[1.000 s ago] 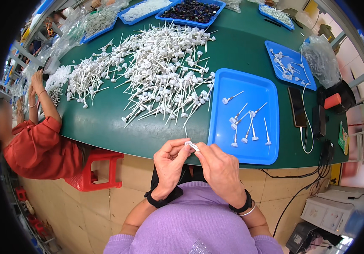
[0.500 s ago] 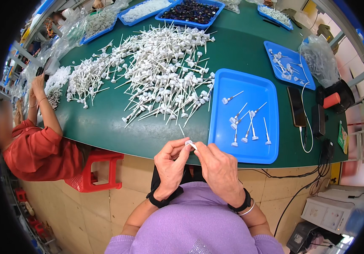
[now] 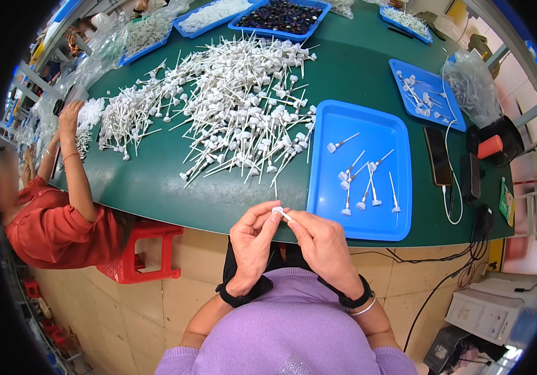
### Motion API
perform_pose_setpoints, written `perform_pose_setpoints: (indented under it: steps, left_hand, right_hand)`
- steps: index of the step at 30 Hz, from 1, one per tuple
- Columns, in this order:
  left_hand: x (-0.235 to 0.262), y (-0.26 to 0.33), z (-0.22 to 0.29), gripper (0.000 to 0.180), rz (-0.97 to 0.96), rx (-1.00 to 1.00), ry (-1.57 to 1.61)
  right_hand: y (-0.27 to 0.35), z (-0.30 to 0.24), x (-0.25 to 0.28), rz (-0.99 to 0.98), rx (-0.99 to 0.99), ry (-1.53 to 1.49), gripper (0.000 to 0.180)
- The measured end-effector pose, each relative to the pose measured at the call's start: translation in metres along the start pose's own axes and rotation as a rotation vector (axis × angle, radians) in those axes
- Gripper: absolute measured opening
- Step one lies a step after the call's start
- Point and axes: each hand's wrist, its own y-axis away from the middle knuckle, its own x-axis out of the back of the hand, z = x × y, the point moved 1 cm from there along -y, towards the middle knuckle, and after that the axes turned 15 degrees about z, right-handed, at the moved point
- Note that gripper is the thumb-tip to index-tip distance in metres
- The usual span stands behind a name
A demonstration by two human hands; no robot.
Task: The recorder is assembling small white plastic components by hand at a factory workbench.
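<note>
Over the table's front edge, my left hand [image 3: 249, 244] pinches a small white-headed stick piece [image 3: 277, 210] between thumb and fingers, its thin stem pointing away from me. My right hand [image 3: 326, 247] is closed beside it, thumb and forefinger gripping a short thin white rod [image 3: 287, 216] whose end meets the piece's head. Most of that rod is hidden by the fingers. Just to the right, a blue tray [image 3: 404, 169] holds several similar pieces with white heads and thin stems. Ahead lies a large heap of white-headed stick pieces [image 3: 237, 106] on the green table [image 3: 156, 181].
Farther right are a second blue tray [image 3: 434, 87] of pieces, a phone [image 3: 437, 157] on a white cable and a black cup-like holder [image 3: 509, 140]. Blue trays of dark beads [image 3: 281, 20] and white parts [image 3: 215, 15] stand at the back. A co-worker in red [image 3: 62, 225] sits left.
The piece's stem has turned from slanting left to pointing nearly straight away. My right hand has shifted slightly, its thumb now more visible. The co-worker's arm has moved upward.
</note>
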Motion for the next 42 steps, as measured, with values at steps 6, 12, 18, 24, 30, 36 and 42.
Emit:
perform_pose_setpoints:
  steps: [6, 12, 18, 24, 30, 36, 42]
  left_hand:
    - [0.000, 0.001, 0.000, 0.024, -0.013, -0.018, -0.046]
    - [0.001, 0.000, 0.000, 0.024, -0.028, -0.025, -0.025]
    - [-0.003, 0.001, 0.003, 0.021, 0.007, -0.057, -0.054]
    - [-0.002, -0.004, 0.005, 0.018, 0.032, -0.061, -0.101]
    - [-0.004, -0.007, 0.007, 0.017, 0.042, 0.035, -0.061]
    - [0.001, -0.013, 0.005, 0.018, 0.010, 0.095, -0.108]
    - [-0.009, -0.011, 0.014, 0.017, 0.047, 0.129, -0.106]
  right_hand:
    - [-0.004, 0.001, 0.008, -0.207, -0.388, -0.083, 0.023]
    - [0.003, 0.015, 0.002, -0.175, -0.449, -0.224, 0.024]
    - [0.005, 0.016, 0.002, -0.231, -0.643, -0.441, 0.025]
    - [-0.007, -0.002, 0.013, -0.267, -0.553, -0.179, 0.024]
    - [-0.004, -0.001, 0.024, -0.120, -0.359, -0.039, 0.022]
    - [0.001, 0.005, 0.027, -0.005, -0.307, -0.003, 0.019]
    - [0.004, 0.007, 0.031, 0.045, -0.273, 0.025, 0.017]
